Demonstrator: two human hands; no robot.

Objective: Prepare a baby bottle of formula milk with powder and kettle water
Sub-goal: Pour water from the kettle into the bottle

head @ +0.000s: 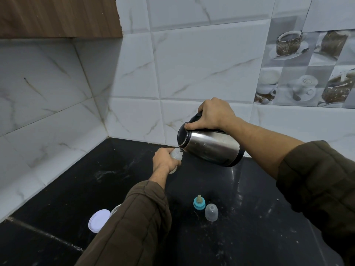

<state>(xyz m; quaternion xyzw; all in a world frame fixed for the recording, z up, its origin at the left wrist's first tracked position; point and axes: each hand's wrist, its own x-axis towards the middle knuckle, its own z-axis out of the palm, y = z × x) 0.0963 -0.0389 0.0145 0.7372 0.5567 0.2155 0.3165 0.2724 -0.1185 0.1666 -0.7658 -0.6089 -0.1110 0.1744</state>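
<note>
A steel kettle (212, 148) with a black lid is tipped far to the left, its spout at the mouth of a small clear baby bottle (176, 154). My right hand (213, 114) grips the kettle's black handle from above. My left hand (162, 159) holds the bottle, which stands on the black counter (249, 189). The blue collar with its teat (199, 202) and the clear dome cap (211, 212) stand on the counter nearer to me.
A white round lid (98, 220) lies at the lower left beside a jar mostly hidden by my left sleeve. White marble tiles form the corner walls behind. A wooden cabinet (57, 16) hangs at the upper left.
</note>
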